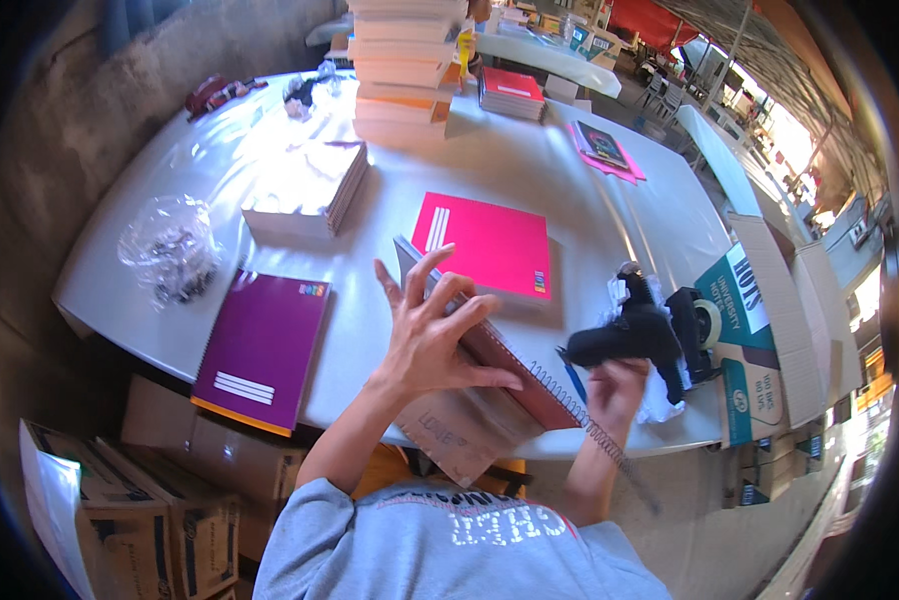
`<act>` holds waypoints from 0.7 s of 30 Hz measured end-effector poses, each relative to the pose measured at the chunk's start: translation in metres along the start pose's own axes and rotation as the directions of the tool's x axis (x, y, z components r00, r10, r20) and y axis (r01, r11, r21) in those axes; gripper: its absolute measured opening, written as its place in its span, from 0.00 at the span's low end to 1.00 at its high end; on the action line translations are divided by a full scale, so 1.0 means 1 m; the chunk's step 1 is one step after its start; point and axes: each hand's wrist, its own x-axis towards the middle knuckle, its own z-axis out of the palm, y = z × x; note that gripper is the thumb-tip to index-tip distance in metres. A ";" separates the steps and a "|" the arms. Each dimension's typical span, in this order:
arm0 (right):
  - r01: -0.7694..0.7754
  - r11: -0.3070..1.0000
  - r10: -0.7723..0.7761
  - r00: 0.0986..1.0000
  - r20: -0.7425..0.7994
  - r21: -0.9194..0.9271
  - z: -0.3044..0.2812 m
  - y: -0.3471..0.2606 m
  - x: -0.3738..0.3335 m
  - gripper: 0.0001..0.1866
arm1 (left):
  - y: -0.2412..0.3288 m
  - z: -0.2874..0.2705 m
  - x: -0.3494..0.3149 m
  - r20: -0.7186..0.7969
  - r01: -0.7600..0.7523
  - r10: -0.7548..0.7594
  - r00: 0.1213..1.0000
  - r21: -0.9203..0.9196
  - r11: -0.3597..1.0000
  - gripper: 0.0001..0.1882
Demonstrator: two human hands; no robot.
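Note:
My left hand (435, 325) grips a notebook (495, 350) stood on its edge near the table's front, thumb on the near face and fingers over the top. A thin dark wire coil (560, 390) runs along the notebook's edge and trails past its end, beside my right wrist. My right hand (618, 390) is by the coil, below a black tool-like object (630, 338); its fingers are blurred, so what they hold is unclear. A slim blue item (574, 376) shows beside it. Just beyond the held notebook lies a pink notebook stack (490, 245).
A purple notebook (262, 345) lies at the left, near crumpled clear plastic (173, 250). Behind stand a pale stack (310, 190), a tall paper stack (405, 70) and red notebooks (511, 92). A tape dispenser (698, 325) and an open carton (770, 330) are at right.

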 end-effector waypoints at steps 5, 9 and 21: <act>0.463 0.611 0.082 0.771 0.632 -0.643 0.031 -0.029 0.020 0.05 | -0.002 0.007 0.002 0.030 0.025 -0.022 0.999 -0.119 0.993 0.33; 0.417 0.793 -0.111 0.816 0.567 -0.445 0.032 -0.019 0.018 0.05 | 0.001 0.007 0.007 0.016 0.020 -0.018 1.000 -0.125 0.992 0.32; 0.361 0.461 0.168 0.862 0.479 -0.811 0.044 -0.017 0.036 0.06 | -0.001 0.009 0.011 0.077 0.064 -0.052 0.996 -0.165 0.984 0.32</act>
